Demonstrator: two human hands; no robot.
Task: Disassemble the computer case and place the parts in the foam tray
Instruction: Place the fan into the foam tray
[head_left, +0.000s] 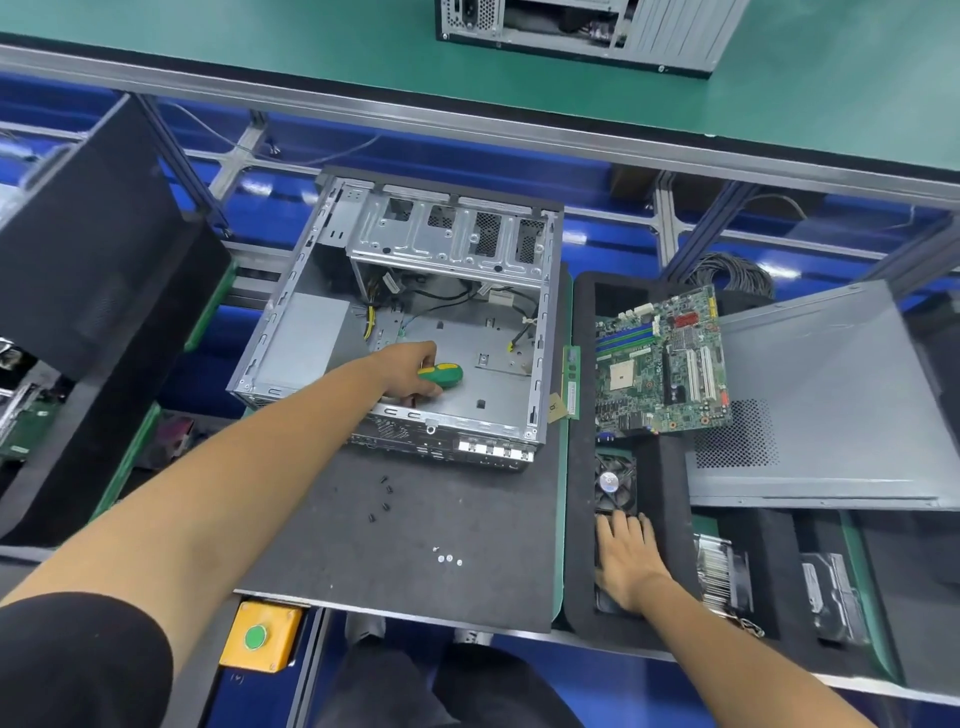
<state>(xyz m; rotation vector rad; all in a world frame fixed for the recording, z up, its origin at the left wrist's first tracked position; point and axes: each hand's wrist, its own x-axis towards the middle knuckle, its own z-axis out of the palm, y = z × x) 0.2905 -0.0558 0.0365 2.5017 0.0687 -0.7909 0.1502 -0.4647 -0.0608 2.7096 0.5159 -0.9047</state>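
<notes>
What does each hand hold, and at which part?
The left hand grips a screwdriver by its handle. The right hand holds nothing; it lies flat on the foam tray.

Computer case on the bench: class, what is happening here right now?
A person is stripping the computer case. The left hand grips a green-and-yellow screwdriver inside the open chassis. The right hand rests flat in the foam tray, below the fan. The motherboard already lies on the tray; loose screws sit on the mat.

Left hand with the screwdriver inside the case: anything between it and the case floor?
Nothing visible. The left hand grips the screwdriver over bare floor of the case; the cables lie further back, near the drive cage.
</notes>
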